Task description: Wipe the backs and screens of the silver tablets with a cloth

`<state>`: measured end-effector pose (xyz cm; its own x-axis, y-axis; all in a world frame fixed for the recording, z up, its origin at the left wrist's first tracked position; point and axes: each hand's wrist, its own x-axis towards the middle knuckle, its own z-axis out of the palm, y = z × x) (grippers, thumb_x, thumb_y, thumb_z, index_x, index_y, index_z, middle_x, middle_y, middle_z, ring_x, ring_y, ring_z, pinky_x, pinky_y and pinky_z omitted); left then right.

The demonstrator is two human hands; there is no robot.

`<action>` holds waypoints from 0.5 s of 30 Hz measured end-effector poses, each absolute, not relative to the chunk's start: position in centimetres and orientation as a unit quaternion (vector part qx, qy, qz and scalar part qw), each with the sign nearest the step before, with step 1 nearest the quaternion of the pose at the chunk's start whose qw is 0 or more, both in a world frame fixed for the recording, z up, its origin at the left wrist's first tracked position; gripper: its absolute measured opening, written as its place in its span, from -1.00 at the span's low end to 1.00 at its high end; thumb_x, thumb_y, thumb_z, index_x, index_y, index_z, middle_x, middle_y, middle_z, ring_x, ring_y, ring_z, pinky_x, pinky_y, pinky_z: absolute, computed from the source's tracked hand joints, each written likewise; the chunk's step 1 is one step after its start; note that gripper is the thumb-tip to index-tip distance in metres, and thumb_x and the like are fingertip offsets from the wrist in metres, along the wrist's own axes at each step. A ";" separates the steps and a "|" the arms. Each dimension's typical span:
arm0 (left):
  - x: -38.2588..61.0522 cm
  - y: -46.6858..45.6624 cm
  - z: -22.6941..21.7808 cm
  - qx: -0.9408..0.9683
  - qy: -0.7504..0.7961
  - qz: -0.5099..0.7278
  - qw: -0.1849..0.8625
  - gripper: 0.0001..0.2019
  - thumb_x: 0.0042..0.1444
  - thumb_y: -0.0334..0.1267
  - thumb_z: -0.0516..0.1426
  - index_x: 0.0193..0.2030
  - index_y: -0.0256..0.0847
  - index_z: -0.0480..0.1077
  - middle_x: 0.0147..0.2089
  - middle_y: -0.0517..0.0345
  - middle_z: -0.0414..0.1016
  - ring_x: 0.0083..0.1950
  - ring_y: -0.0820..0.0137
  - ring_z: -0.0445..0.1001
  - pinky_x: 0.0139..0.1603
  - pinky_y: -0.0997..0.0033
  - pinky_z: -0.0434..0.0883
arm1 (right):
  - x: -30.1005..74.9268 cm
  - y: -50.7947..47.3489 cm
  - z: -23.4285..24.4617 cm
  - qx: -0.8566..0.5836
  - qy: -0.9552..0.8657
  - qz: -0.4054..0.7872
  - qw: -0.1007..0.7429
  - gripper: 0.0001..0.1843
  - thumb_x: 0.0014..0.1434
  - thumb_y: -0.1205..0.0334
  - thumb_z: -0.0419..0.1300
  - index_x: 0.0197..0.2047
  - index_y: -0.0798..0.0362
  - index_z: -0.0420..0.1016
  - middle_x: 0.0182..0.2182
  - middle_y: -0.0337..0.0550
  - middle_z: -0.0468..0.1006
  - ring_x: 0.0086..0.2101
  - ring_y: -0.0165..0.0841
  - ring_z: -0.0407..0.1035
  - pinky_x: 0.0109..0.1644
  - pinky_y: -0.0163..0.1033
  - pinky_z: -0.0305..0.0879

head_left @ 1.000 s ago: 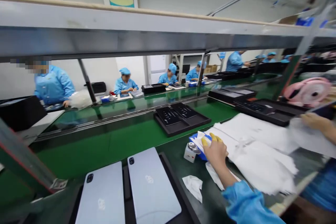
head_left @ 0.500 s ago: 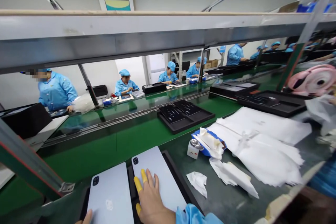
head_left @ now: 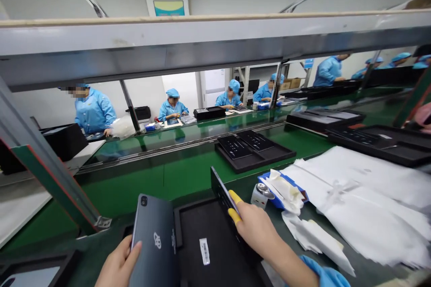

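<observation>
My left hand (head_left: 119, 262) grips the left edge of a grey-blue tablet (head_left: 155, 237), tilted up on its long side with its camera and back logo showing. My right hand (head_left: 251, 224), with yellow finger cots, holds a second tablet (head_left: 222, 193) by its edge; this one stands nearly upright, seen edge-on. Between and below them lies a black foam tray (head_left: 191, 228), with a white barcode label (head_left: 204, 251) on its floor. How far the tablets still touch the tray I cannot tell.
Right of the tray are a small white dispenser (head_left: 261, 195), a blue box of wipes (head_left: 286, 190), crumpled wipes (head_left: 316, 242) and white sheets (head_left: 363, 206). A tray with black tablets (head_left: 249, 148) sits on the green belt (head_left: 134, 188). A metal post (head_left: 50, 157) stands left; co-workers sit beyond.
Both tablets, lying flat before, are now tilted up by my hands, baring the tray floor and label. My right hand went from flat on its tablet to gripping its edge. The view shifted left.
</observation>
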<state>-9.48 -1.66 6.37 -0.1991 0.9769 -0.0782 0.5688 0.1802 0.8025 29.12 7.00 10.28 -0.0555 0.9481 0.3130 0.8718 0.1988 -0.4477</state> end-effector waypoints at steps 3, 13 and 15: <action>-8.2 -1.6 8.9 0.544 0.732 0.297 0.282 -0.37 0.20 0.23 -0.13 0.24 -0.14 0.20 0.09 0.00 0.55 0.13 0.19 0.48 0.16 0.26 0.37 | 31.3 7.6 10.3 -0.623 -0.697 0.134 0.329 -0.80 0.17 0.08 0.13 -0.35 -0.04 0.52 -0.41 -0.08 0.60 -0.42 -0.20 0.43 -0.32 -0.18 0.21; -0.7 2.6 10.5 0.602 0.796 0.038 0.049 -0.43 0.16 -0.43 -0.24 0.29 -0.57 0.14 -0.13 -0.36 0.59 -0.13 -0.11 0.59 -0.11 -0.09 0.39 | 25.5 9.2 0.4 -0.462 -0.456 0.576 0.497 -0.22 -0.15 -0.20 0.28 0.08 0.09 0.44 -0.59 -0.29 0.42 -0.51 -0.26 0.35 -0.38 -0.19 0.24; 0.9 3.2 8.1 0.607 0.790 0.064 0.049 -0.40 0.15 -0.43 -0.18 0.37 -0.41 0.05 0.07 -0.25 0.54 -0.02 0.03 0.57 -0.07 0.05 0.41 | 24.7 9.7 -1.7 -0.472 -0.460 0.573 0.486 -0.22 -0.10 -0.15 0.24 0.14 0.13 0.40 -0.60 -0.29 0.42 -0.53 -0.26 0.34 -0.40 -0.19 0.24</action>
